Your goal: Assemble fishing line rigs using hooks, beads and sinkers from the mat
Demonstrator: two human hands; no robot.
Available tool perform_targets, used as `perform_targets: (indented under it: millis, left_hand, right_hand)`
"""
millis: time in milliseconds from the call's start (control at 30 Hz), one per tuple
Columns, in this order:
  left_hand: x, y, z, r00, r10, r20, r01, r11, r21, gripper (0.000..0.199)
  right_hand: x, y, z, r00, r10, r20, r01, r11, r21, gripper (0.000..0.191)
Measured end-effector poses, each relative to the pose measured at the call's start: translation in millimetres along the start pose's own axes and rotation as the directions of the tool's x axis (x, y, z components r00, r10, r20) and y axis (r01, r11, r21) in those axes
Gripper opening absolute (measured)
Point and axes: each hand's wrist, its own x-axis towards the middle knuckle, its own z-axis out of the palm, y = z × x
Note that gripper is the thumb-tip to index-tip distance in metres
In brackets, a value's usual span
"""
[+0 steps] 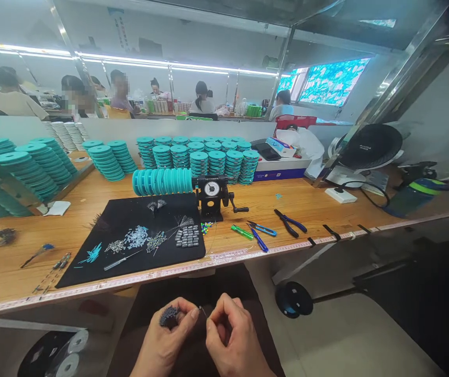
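Both hands are over my dark lap, in front of the table edge. My left hand [171,331] is closed around a dark grey bundle of tiny pieces [169,316]. At its thumb and fingertip a small shiny piece [200,308] pokes out. Facing it, my right hand [230,330] is pinched on a thin line [203,312], which runs towards the left fingertips; its far end is too fine to make out. Nearest on the table is a black mat [130,267] with clear small beads [136,237], metal bits [115,246], grey cylinders [187,236] and blue-green sticks [93,253].
A hand-cranked winder [211,196] carries teal spools [163,181]; stacked teal spools [210,163] stand behind. Right of the mat lie a green tool [242,232], blue snips [262,229] and pliers [290,223]. A bottle [413,198] is at far right. Other people sit across the room.
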Motion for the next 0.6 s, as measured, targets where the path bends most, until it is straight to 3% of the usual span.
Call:
perform_targets:
  millis: [600]
  left_hand:
    - [-1.6, -1.4, 2.5, 1.0, 0.009, -0.003, -0.009, 1.0, -0.026, 0.045]
  right_hand:
    - [4.0, 4.5, 2.2, 1.0, -0.004, 0.023, 0.005, 1.0, -0.027, 0.019]
